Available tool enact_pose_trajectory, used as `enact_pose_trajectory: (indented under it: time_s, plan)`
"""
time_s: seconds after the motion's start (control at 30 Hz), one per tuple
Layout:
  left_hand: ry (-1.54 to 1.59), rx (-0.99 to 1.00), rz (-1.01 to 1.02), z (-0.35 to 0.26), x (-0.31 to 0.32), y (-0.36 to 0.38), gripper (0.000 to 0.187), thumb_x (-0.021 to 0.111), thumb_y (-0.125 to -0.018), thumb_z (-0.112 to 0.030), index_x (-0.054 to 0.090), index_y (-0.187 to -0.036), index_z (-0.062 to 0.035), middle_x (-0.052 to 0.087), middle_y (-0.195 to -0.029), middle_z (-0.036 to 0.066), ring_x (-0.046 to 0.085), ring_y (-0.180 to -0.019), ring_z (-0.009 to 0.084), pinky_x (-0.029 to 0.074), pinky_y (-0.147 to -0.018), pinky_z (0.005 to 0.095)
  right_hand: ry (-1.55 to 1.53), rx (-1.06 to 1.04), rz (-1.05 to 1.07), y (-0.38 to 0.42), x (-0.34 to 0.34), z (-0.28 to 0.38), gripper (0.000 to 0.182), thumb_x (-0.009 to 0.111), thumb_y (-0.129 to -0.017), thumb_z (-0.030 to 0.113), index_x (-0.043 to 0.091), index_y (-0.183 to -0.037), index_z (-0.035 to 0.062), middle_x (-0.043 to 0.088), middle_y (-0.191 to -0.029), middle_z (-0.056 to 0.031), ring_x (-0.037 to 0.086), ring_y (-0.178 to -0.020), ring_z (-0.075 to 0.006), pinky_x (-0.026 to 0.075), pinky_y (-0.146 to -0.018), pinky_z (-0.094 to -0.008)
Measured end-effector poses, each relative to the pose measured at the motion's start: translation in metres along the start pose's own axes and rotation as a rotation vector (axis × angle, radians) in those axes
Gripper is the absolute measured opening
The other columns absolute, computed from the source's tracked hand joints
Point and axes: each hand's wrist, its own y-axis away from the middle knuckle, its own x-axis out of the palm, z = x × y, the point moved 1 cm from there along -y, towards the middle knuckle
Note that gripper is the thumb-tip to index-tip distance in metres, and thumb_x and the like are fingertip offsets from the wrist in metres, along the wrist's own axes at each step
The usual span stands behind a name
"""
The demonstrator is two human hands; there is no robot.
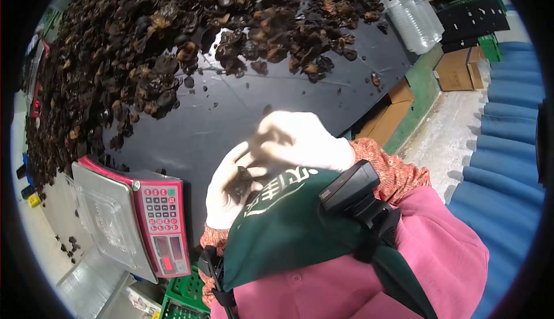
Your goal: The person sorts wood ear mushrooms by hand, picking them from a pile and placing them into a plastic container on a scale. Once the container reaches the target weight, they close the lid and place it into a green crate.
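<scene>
My left hand (226,187), in a white glove, is curled around a dark brown piece of wood ear mushroom (238,185) in front of the green apron (283,226). Just above and to its right is my right hand (303,140), also gloved in white. Its fingers are bent together close to the left fingertips, slightly blurred, and what lies in them is hidden. A large heap of wet wood ear mushrooms (156,48) spreads over the dark tabletop (190,128) beyond both hands.
A pink-framed digital scale (164,215) with a clear plastic tray (109,221) on its plate stands at the left. Stacked clear containers (415,25) sit at the table's far right corner. Cardboard boxes (459,70) and green crates (184,296) are lower down.
</scene>
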Motion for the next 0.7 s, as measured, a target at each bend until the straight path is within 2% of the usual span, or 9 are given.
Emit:
enact_pose_trajectory:
  time_s: [0.03,0.13,0.2,0.27,0.33,0.43,0.47,0.53,0.7]
  plan:
    - [0.004,-0.007,0.092,0.001,0.004,-0.003,0.066,0.058,-0.094,-0.018,0.03,-0.152,-0.0039,0.047,-0.144,0.022,0.061,-0.116,0.0338,0.061,-0.081,0.0407,0.019,-0.066,0.066,0.001,-0.001,0.006,0.031,0.069,-0.087,0.027,0.066,-0.111,0.0088,0.069,-0.086,-0.0106,0.069,-0.076,-0.0255,0.055,-0.07,-0.0367]
    - [0.096,0.036,0.25,0.008,0.001,-0.007,0.066,0.062,-0.091,-0.026,0.037,-0.15,-0.0081,0.044,-0.146,0.021,0.06,-0.117,0.0367,0.061,-0.083,0.0441,0.089,-0.119,0.309,-0.003,-0.014,0.024,0.039,0.07,-0.088,0.028,0.064,-0.121,0.0091,0.072,-0.089,-0.011,0.07,-0.08,-0.0278,0.055,-0.077,-0.0403]
    - [0.037,0.031,0.237,0.007,-0.006,-0.007,0.049,0.065,-0.092,-0.03,0.054,-0.134,-0.0056,0.056,-0.131,0.022,0.062,-0.11,0.037,0.06,-0.075,0.0442,0.09,-0.354,-0.149,-0.009,-0.035,0.007,0.04,0.072,-0.087,0.026,0.064,-0.121,0.0062,0.072,-0.095,-0.0132,0.069,-0.082,-0.0293,0.055,-0.079,-0.0407]
    - [0.072,0.032,0.288,0.012,-0.011,-0.011,0.039,0.065,-0.093,-0.027,0.06,-0.125,-0.0043,0.06,-0.124,0.022,0.063,-0.107,0.0367,0.058,-0.073,0.0413,0.059,-0.19,-0.482,-0.022,-0.073,-0.004,0.043,0.073,-0.084,0.022,0.062,-0.121,0.0026,0.068,-0.108,-0.0174,0.067,-0.096,-0.0318,0.053,-0.086,-0.0426]
    - [0.039,-0.014,0.282,0.011,-0.013,-0.01,0.033,0.066,-0.092,-0.023,0.063,-0.119,-0.0037,0.062,-0.12,0.023,0.064,-0.105,0.0364,0.057,-0.071,0.0411,0.625,-0.315,-0.913,-0.048,-0.098,-0.049,0.043,0.069,-0.087,0.023,0.06,-0.123,0.0005,0.061,-0.119,-0.0198,0.06,-0.11,-0.0339,0.05,-0.092,-0.0434]
    - [0.058,0.0,0.335,0.012,-0.016,-0.015,0.035,0.066,-0.092,-0.024,0.062,-0.12,-0.0039,0.062,-0.121,0.024,0.064,-0.105,0.0381,0.056,-0.072,0.0434,0.579,0.05,-0.497,-0.066,-0.084,-0.061,0.058,0.059,-0.091,0.039,0.051,-0.138,0.0051,0.043,-0.142,-0.0297,0.044,-0.129,-0.0431,0.035,-0.108,-0.0522]
    - [0.062,0.011,0.346,0.011,-0.016,-0.015,0.037,0.066,-0.092,-0.026,0.062,-0.121,-0.0042,0.062,-0.123,0.024,0.063,-0.106,0.0387,0.056,-0.073,0.0441,0.783,-0.112,-0.633,-0.067,-0.044,-0.081,0.06,0.061,-0.089,0.04,0.052,-0.136,0.0049,0.041,-0.147,-0.0273,0.038,-0.137,-0.0427,0.027,-0.113,-0.0588]
    - [0.081,0.044,0.325,0.012,-0.018,-0.012,0.039,0.064,-0.093,-0.031,0.061,-0.123,-0.0048,0.061,-0.125,0.025,0.062,-0.107,0.0399,0.055,-0.075,0.0455,0.819,-0.308,-0.454,-0.053,-0.012,-0.056,0.056,0.063,-0.088,0.038,0.054,-0.135,0.0063,0.041,-0.15,-0.0218,0.034,-0.143,-0.0377,0.02,-0.115,-0.0642]
    - [0.07,0.126,0.236,0.007,-0.03,-0.006,0.039,0.055,-0.099,-0.041,0.064,-0.123,-0.0111,0.062,-0.123,0.017,0.056,-0.11,0.0349,0.054,-0.077,0.0453,0.62,-0.632,-0.115,-0.022,0.022,-0.05,0.04,0.068,-0.084,0.019,0.064,-0.122,0.0084,0.06,-0.129,-0.0097,0.048,-0.133,-0.0272,0.022,-0.119,-0.06]
